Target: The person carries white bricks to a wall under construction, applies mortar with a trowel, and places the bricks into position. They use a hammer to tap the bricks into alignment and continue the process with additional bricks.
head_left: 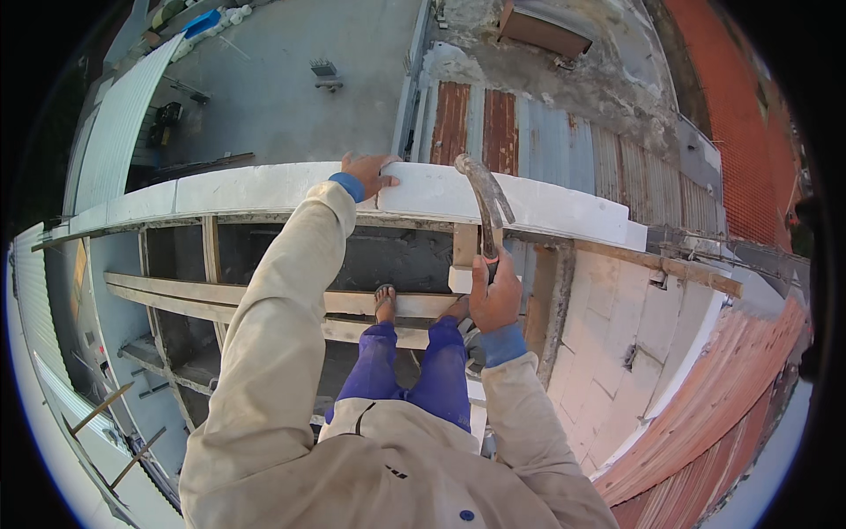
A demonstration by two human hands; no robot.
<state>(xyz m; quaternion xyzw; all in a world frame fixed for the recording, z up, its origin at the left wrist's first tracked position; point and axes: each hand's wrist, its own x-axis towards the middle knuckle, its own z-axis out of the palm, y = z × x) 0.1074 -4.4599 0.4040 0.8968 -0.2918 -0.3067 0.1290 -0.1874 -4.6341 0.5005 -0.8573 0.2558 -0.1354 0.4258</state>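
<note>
My right hand (495, 295) is wrapped round the handle of a claw hammer (483, 194). The hammer's head points away from me and overlaps the white block wall in the view. My left hand (368, 174) rests on top of that row of white blocks (264, 187), its fingers bent over the upper edge near a joint. Between its fingers and the wall I see no tool. The wall runs across in front of me from left to right, its right end stepped (633, 234).
I stand on narrow wooden planks (352, 302) over a drop. Timber posts (211, 251) and a wooden beam (661, 264) lie along the wall. Beyond and far below are rusty metal roof sheets (529, 132) and a concrete yard (291, 79). A pale block wall (608, 335) stands right.
</note>
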